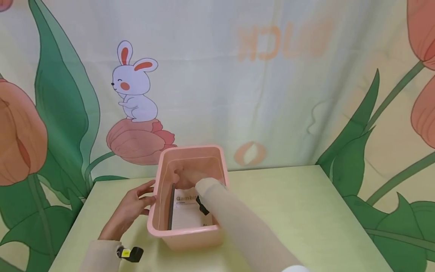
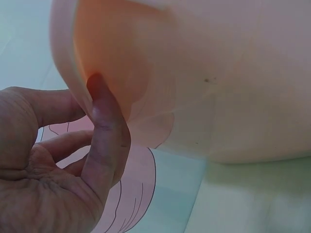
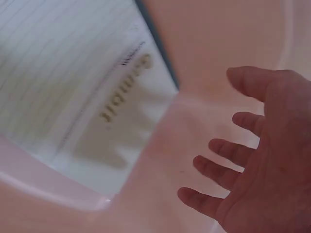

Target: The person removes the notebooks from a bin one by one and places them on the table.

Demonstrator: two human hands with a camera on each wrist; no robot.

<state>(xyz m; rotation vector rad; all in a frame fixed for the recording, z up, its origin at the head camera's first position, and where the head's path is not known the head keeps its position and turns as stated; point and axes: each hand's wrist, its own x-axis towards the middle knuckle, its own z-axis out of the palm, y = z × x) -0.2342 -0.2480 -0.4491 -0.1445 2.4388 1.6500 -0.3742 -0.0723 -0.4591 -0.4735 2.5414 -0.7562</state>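
Note:
A pink plastic bin (image 1: 192, 240) stands on the table, with a lined notebook (image 1: 187, 213) printed "Gambit" lying inside it. My left hand (image 1: 130, 206) holds the bin's left rim; in the left wrist view the thumb and a finger pinch the rim (image 2: 62, 63). My right hand (image 1: 186, 179) reaches into the bin at its far end, beyond the notebook's top edge. In the right wrist view, the right hand (image 3: 265, 155) has its fingers spread and holds nothing, apart from the notebook (image 3: 97, 92). A dark edge runs along one side of the notebook.
The pale green tabletop (image 1: 289, 211) extends to both sides of the bin. Just behind it hangs a curtain (image 1: 210, 94) printed with a rabbit and tulips. The bin's walls surround the right hand.

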